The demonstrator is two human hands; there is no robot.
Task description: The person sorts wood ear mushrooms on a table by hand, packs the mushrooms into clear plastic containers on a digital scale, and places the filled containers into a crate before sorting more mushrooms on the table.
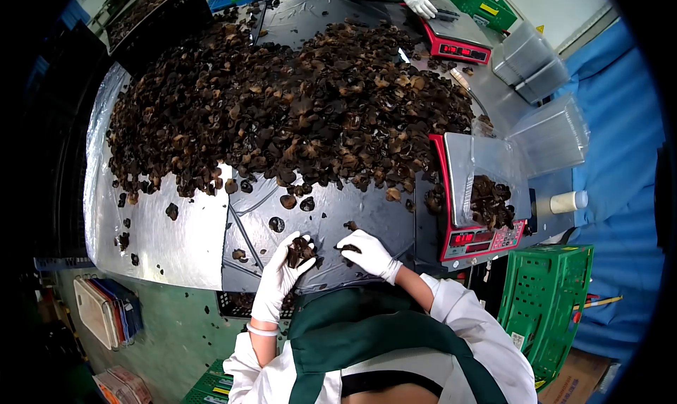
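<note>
My left hand [282, 270], in a white glove, is closed round several dark brown mushroom pieces [301, 252] near the table's front edge. To its right, my right hand [367, 254], also gloved, has its fingers drawn together on a small dark piece [350, 248]. A large heap of dark, dried-looking mushrooms [282, 108] covers the middle and back of the table [176, 242]. On the right, a red scale [451, 192] carries a clear container with mushrooms [491, 201] in it.
A co-worker's gloved hand [416, 0] is at a second red scale [462, 44] at the back right. Clear containers [550, 132] stand beside the scales. A white bottle [564, 202] lies at the right edge. Below it is a green crate [546, 298]. A black crate [159, 23] is back left.
</note>
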